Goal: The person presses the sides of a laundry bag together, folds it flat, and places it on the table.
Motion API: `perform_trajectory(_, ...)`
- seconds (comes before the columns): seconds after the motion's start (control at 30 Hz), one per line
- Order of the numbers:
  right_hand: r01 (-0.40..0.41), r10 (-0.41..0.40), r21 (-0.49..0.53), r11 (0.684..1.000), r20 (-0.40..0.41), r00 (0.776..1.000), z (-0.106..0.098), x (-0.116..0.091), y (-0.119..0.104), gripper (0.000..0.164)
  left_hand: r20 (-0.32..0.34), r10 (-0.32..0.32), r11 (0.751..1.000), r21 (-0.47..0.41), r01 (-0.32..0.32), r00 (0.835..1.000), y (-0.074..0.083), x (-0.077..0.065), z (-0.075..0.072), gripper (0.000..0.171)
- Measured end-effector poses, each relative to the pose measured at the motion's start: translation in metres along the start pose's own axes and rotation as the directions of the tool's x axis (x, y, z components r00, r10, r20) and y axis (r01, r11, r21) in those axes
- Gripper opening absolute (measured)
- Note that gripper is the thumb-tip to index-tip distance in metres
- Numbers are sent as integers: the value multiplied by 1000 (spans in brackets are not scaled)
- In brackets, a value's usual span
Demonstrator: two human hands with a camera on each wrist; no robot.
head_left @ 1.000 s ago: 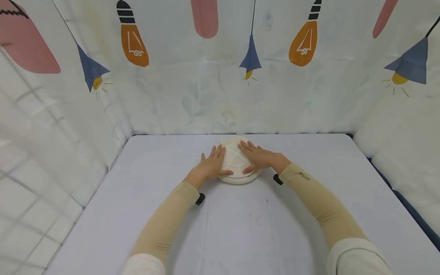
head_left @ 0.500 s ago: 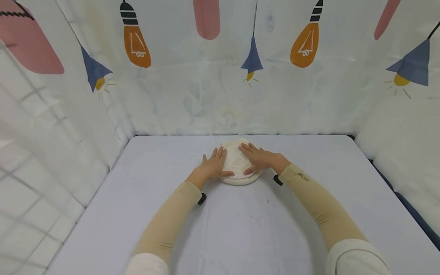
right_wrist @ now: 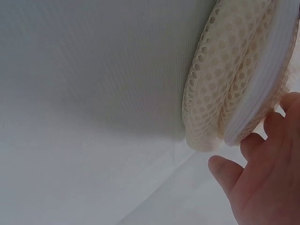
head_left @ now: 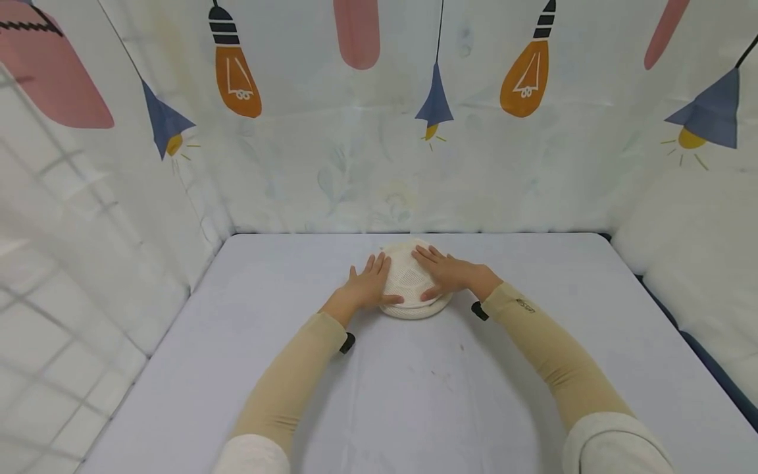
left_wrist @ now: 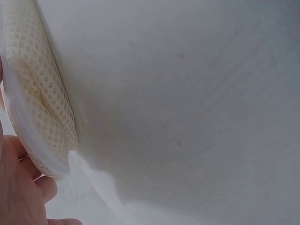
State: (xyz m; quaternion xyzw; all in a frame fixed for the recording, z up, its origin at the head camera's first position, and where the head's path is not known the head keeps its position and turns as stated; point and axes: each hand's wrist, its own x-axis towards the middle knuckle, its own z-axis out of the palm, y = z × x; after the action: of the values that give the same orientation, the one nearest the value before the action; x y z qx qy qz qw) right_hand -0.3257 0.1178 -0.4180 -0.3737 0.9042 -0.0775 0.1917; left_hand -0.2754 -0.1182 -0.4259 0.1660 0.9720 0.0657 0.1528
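Note:
A round, cream mesh laundry bag (head_left: 408, 275) lies on the white-covered table near its far edge. My left hand (head_left: 368, 284) rests on its left side with fingers spread and thumb pointing inward. From the right, my right hand (head_left: 445, 272) lies across the other side, its fingers extended. The left wrist view shows the honeycomb mesh of the bag (left_wrist: 40, 89) folded in layers along a white band, with the left hand (left_wrist: 21, 192) at its edge. In the right wrist view, the right hand (right_wrist: 272, 161) touches the bag's (right_wrist: 222, 75) banded rim. The palms hide part of the bag.
The white tabletop (head_left: 408, 395) extends toward me and to both sides, with a few small specks. Behind it hangs a pale curtain (head_left: 284, 171) printed with lamps and bulbs. More white fabric encloses the left and right sides.
The view has shifted very slightly. Both hands keep their places on the mesh laundry bag, and the bag stays where it was.

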Motion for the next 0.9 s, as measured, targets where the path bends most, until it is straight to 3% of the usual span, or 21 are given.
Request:
perform_trajectory(0.47,7,-2,73,997,-59,998,2,-13,2,107,-39,34,999,-29,-35,999,-5,-5,-2,105)
perform_trajectory(0.9,-40,46,106,994,-61,997,11,-26,10,105,-80,81,997,26,-79,994,-9,-9,0,104)
